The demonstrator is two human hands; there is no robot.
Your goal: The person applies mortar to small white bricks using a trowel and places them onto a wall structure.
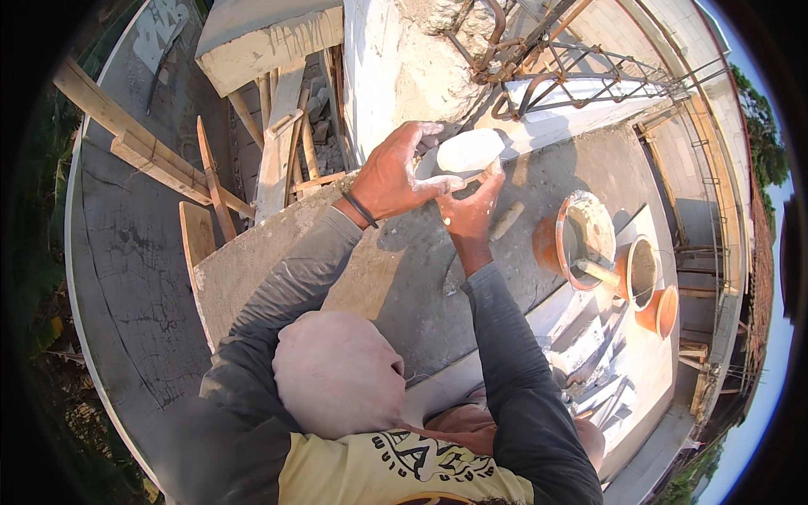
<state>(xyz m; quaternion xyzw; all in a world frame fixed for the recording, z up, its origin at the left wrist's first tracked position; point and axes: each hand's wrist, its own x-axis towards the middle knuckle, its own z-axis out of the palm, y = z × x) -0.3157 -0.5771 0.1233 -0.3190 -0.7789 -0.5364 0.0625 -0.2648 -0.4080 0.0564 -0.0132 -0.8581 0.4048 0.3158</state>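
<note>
In front of me, a smooth, rounded white lump that looks like wet plaster (470, 151) sits between my hands, above the grey slab (421, 328). My right hand (473, 206) grips it from below and the right, its fingers closed at its lower edge; whatever tool or base may lie beneath it is hidden. On the left, my left hand (400, 172) curves towards the lump with thumb and fingers apart, beside a grey edge I cannot identify. White residue marks both hands. Beside my right wrist, a wooden handle (507, 220) lies on the slab.
An orange bucket (545, 244) with pale wet mix stands at right, near a smaller orange bucket (641, 269) and another orange bucket (665, 313). Several metal tools (598, 370) lie below them. Rusty rebar (572, 80) juts out ahead. Timber props (143, 151) stand beyond the slab's left edge.
</note>
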